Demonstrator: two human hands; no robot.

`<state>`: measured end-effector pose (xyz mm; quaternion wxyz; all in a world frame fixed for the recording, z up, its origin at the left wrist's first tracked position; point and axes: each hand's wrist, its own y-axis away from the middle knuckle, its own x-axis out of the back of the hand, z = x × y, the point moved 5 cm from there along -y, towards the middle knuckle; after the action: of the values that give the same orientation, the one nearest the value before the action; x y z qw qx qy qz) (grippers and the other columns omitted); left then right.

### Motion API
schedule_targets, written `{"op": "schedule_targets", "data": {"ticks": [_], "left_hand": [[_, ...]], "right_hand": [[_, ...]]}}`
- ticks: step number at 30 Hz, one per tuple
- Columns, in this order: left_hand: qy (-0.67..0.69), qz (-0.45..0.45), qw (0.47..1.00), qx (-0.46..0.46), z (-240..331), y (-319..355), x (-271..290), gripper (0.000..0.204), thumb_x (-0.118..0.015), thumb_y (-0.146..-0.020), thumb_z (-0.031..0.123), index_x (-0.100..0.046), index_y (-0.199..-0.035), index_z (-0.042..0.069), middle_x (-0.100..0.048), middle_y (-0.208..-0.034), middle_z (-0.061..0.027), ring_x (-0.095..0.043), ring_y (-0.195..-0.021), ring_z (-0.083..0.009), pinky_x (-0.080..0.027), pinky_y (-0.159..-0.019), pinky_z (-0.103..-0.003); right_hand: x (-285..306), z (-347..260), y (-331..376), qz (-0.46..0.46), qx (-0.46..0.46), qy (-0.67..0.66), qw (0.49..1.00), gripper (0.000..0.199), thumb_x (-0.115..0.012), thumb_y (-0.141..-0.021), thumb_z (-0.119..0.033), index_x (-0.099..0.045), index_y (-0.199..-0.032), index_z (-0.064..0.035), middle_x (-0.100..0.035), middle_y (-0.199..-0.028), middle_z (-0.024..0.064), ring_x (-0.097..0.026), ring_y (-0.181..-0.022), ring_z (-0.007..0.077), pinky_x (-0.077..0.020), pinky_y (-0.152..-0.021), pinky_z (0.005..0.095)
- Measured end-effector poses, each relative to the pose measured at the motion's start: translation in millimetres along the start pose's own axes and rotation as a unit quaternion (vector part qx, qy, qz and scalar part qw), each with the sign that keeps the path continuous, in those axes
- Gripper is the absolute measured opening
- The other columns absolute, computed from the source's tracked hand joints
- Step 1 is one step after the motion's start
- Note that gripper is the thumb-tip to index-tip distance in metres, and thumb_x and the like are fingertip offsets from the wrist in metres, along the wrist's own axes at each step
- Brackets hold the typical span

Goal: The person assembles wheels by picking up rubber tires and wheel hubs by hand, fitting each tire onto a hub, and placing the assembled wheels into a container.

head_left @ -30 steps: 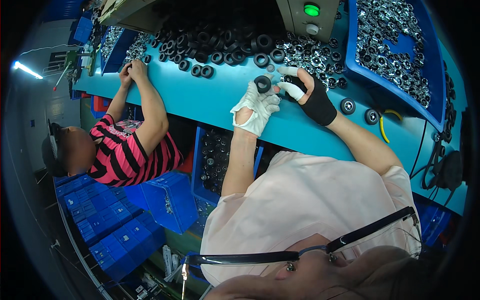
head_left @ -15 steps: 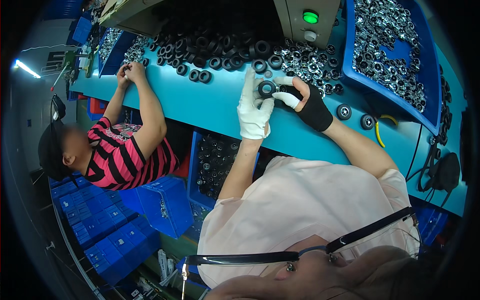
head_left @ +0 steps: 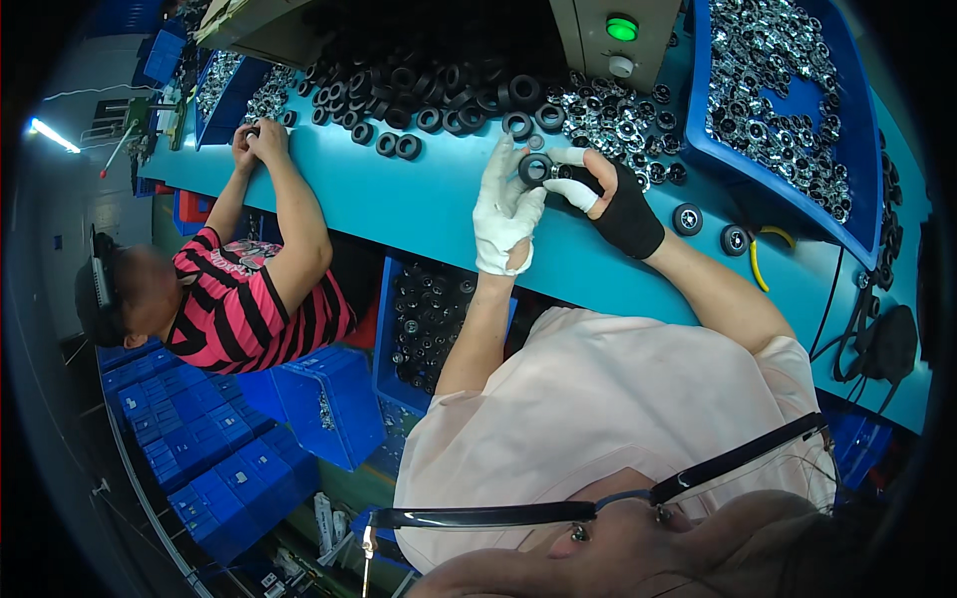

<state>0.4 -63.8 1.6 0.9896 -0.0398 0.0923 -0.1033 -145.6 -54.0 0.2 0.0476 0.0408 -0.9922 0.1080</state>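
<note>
My left hand [head_left: 506,221], in a white glove, has its fingers closed around a small black rubber tyre [head_left: 523,170]. The tyre is held just above the turquoise bench. My right hand [head_left: 620,209] wears a black fingerless glove with white covers on the thumb and a finger. Those two fingertips pinch a small, dark, shiny piece right beside the tyre, which looks like a wheel hub but is mostly hidden. Beyond my fingers lie loose black tyres [head_left: 517,136] and a heap of chrome wheel hubs [head_left: 608,125].
A blue bin [head_left: 698,149] of chrome hubs stands at the right. Two finished wheels [head_left: 687,220] and yellow-handled pliers [head_left: 758,267] lie near my right forearm. More tyres [head_left: 407,147] are heaped at a machine [head_left: 613,60]. A co-worker [head_left: 249,289] sits at the left.
The tyre has shifted slightly up and right between my hands and tilted a little. My left fingers have closed in slightly. The co-worker's head has turned.
</note>
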Motion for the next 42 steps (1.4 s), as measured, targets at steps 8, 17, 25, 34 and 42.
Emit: {"op": "schedule_targets", "data": {"ticks": [8, 17, 25, 34, 42], "left_hand": [[0.085, 0.044, 0.992, 0.083, -11, 1, 8, 0.056, -0.051, -0.088, -0.004, -0.031, -0.140, -0.001, -0.048, -0.128, -0.0185, -0.056, -0.104, -0.0179, -0.046, -0.085, -0.024], [0.102, 0.060, 0.988, 0.103, -11, 1, 7, 0.053, -0.052, -0.088, -0.003, -0.034, -0.138, -0.001, -0.051, -0.125, -0.0184, -0.056, -0.104, -0.0177, -0.046, -0.086, -0.024], [0.082, 0.061, 0.989, 0.110, -13, 1, 6, 0.053, -0.051, -0.087, -0.006, -0.035, -0.137, -0.003, -0.051, -0.124, -0.0197, -0.056, -0.101, -0.0167, -0.045, -0.083, -0.022], [0.254, 0.086, 0.955, 0.130, -14, 2, -3, 0.051, -0.053, -0.087, -0.006, -0.037, -0.135, -0.005, -0.052, -0.121, -0.0192, -0.056, -0.099, -0.0180, -0.048, -0.086, -0.027], [0.072, -0.047, 0.990, 0.108, 3, 0, -5, 0.057, -0.060, -0.082, -0.008, -0.039, -0.134, -0.003, -0.052, -0.110, -0.0137, -0.057, -0.098, -0.0193, -0.049, -0.086, -0.029]], "right_hand": [[-3, -1, -1, -0.010, 0.023, 0.008, 1.000, 0.031, -0.063, -0.085, -0.012, -0.056, -0.111, 0.0035, -0.062, -0.104, 0.0145, -0.063, -0.090, 0.0214, -0.0482, -0.079, 0.0297], [-1, -5, -2, -0.011, 0.005, 0.014, 1.000, 0.028, -0.060, -0.086, -0.012, -0.057, -0.110, 0.0031, -0.062, -0.104, 0.0145, -0.063, -0.091, 0.0227, -0.0480, -0.079, 0.0301], [-1, -8, 3, -0.021, 0.047, 0.062, 0.997, 0.034, -0.057, -0.088, -0.014, -0.055, -0.118, 0.0019, -0.060, -0.111, 0.0169, -0.063, -0.095, 0.0275, -0.0487, -0.082, 0.0313], [-1, -11, 0, -0.026, 0.096, 0.126, 0.987, 0.037, -0.062, -0.084, -0.013, -0.057, -0.120, -0.0054, -0.064, -0.085, 0.0146, -0.064, -0.073, 0.0281, -0.0494, -0.065, 0.0322], [0, -5, -1, -0.011, 0.028, 0.056, 0.998, 0.045, -0.069, -0.077, -0.013, -0.055, -0.119, -0.0028, -0.059, -0.104, 0.0135, -0.061, -0.089, 0.0263, -0.0471, -0.077, 0.0323]]}}
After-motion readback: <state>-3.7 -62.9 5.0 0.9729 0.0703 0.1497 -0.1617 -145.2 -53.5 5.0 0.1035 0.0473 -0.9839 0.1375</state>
